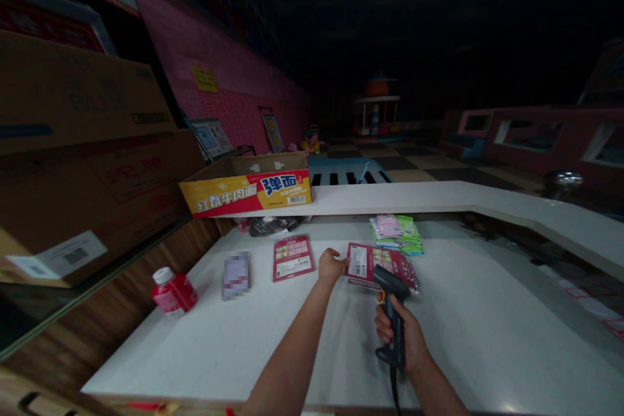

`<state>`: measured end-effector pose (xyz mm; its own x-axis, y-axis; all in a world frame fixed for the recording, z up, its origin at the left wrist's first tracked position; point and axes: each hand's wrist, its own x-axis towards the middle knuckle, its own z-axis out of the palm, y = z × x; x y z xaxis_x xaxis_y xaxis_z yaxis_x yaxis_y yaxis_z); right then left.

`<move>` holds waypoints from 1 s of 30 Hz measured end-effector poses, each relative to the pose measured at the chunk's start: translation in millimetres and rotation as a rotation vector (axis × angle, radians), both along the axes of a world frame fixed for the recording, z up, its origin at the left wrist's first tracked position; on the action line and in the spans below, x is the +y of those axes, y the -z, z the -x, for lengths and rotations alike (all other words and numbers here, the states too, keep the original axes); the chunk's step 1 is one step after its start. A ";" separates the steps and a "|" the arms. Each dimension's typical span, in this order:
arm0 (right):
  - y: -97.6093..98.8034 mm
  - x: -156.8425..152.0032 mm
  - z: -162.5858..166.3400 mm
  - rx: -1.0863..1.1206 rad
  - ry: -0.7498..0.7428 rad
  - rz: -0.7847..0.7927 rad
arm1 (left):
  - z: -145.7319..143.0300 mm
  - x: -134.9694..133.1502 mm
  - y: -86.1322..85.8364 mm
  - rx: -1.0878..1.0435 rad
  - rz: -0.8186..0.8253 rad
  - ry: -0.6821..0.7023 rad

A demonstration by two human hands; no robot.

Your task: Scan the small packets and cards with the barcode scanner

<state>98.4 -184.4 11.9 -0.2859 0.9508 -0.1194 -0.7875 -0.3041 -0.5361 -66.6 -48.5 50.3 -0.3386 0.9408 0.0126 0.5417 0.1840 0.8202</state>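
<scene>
My right hand (408,337) is wrapped round the handle of a black barcode scanner (391,282), its head over the red packages and its cable running down toward me. At the left edge of a flat red package (358,261) with a white barcode label, my left hand (333,265) has its fingers closed on the rim; the fingertips are partly hidden. Other red packs in clear wrap lie under and beside that one. A separate red package (293,258) rests flat to the left of my left hand. Behind the stack lies a pile of green and pink packets (411,234).
On the white counter (219,351) stand a red bottle with a white cap (174,292) and a blurred-out small item (236,275). A yellow and red noodle carton (248,192) sits on the raised ledge (390,198). Large cardboard boxes (97,188) are stacked at left.
</scene>
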 end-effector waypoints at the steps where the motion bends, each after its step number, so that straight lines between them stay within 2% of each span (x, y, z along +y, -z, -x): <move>1: -0.1 -0.1 0.0 0.001 0.002 -0.003 | -0.4 0.1 1.7 -0.010 0.011 0.008; 5: -0.3 -0.1 -0.8 0.008 -0.006 -0.013 | -5.7 -1.0 6.9 -0.115 0.043 0.063; 8: 0.1 0.1 -1.4 0.020 -0.010 -0.014 | -5.3 -2.1 2.7 -0.229 0.038 0.057; 12: 0.2 0.0 -1.4 0.039 -0.014 -0.007 | 5.8 -6.0 -9.1 -0.571 0.233 0.102; 17: -1.3 -0.9 -2.2 0.037 -0.028 0.012 | 23.8 -19.1 -12.9 -0.745 0.374 0.182; 20: -2.8 -2.4 -3.0 0.037 -0.029 0.013 | 35.2 -29.2 -6.9 -0.915 0.310 0.202; 23: -3.7 -4.4 -3.2 0.048 -0.016 0.011 | 49.6 -40.8 0.4 -1.070 0.157 0.173; 30: -1.8 -6.6 -3.5 0.056 -0.030 -0.007 | 76.9 -65.4 19.6 -1.273 -0.163 0.071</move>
